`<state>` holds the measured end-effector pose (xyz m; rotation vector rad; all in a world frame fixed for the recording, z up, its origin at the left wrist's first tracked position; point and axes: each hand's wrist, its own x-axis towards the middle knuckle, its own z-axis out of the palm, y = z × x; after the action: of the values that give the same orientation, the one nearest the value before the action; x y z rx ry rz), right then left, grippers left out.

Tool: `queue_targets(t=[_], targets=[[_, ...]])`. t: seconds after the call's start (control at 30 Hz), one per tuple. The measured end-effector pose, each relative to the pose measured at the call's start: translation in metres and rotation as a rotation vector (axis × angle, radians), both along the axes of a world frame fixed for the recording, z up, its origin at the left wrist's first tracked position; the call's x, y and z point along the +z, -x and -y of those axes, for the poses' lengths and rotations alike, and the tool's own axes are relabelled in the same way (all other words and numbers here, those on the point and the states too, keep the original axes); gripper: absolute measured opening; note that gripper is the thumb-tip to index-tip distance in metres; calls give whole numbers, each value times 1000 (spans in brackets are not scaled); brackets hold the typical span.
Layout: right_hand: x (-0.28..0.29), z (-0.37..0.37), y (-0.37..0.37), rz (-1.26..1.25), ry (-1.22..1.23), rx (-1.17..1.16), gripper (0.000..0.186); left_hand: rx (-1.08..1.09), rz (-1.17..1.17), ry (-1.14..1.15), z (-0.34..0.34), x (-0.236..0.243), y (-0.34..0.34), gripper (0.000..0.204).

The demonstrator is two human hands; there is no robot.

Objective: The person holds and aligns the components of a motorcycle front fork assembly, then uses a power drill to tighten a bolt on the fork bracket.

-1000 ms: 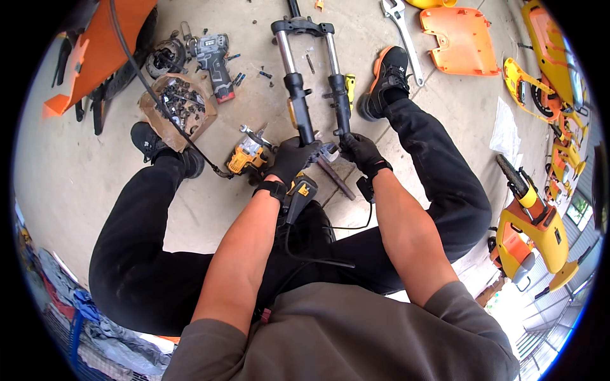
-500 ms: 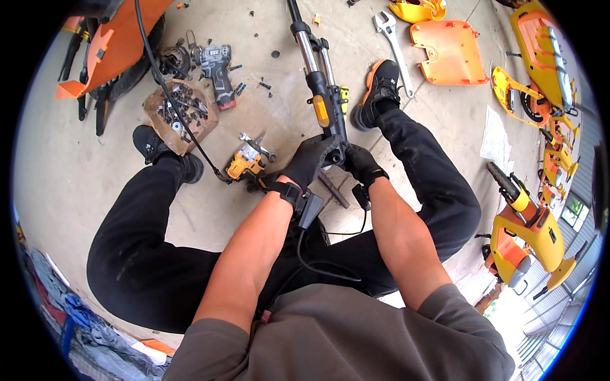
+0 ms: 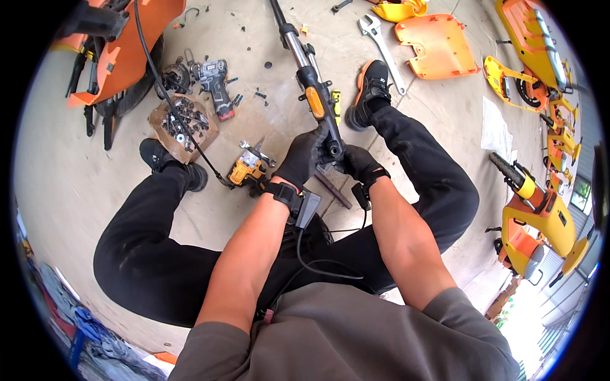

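Note:
Both gloved hands grip the lower end of a black and silver front fork [image 3: 307,76], turned on its side with one leg mostly over the other and an amber reflector [image 3: 315,102] showing. My left hand [image 3: 307,157] wraps round the near end beside an open round fitting [image 3: 333,150]. My right hand [image 3: 359,164] is closed on it from the right, partly hidden. Below lies a dark bar [image 3: 332,189]. A yellow drill [image 3: 244,168] with a wrench across it sits left of my left hand, and a small yellow tool [image 3: 337,105] lies beside the fork.
Around my outstretched legs are a grey impact driver [image 3: 215,86], a cardboard box of hardware [image 3: 184,127], a black cable [image 3: 155,70], an adjustable wrench [image 3: 389,60] and orange panels [image 3: 438,47]. Yellow scooters [image 3: 540,228] line the right; orange parts [image 3: 127,57] lie upper left.
The fork has rolled from lying with two legs side by side onto its side, and its far end has swung left and away. Both hands moved with it, still gripping its near end.

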<state>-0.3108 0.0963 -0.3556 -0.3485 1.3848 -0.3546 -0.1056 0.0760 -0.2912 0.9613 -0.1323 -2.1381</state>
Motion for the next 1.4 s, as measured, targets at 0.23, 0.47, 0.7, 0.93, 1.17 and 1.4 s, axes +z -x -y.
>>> queue_targets(t=[0.23, 0.47, 0.7, 0.93, 1.17, 1.4], targets=[[83, 17, -21, 96, 184, -27, 32, -24, -94, 267, 30, 82, -17, 38], [190, 41, -50, -8, 527, -95, 36, 125, -116, 375, 71, 144, -40, 38], [270, 85, -69, 117, 588, -97, 29, 104, -57, 464, 128, 189, -83, 45], [301, 122, -77, 190, 729, 44, 28, 86, 121, 479, 143, 224, -102, 43], [313, 121, -94, 124, 807, -80, 28, 113, 51, 442, 133, 218, -116, 56], [311, 115, -100, 83, 833, -89, 28, 145, -76, 420, 125, 207, -118, 62]])
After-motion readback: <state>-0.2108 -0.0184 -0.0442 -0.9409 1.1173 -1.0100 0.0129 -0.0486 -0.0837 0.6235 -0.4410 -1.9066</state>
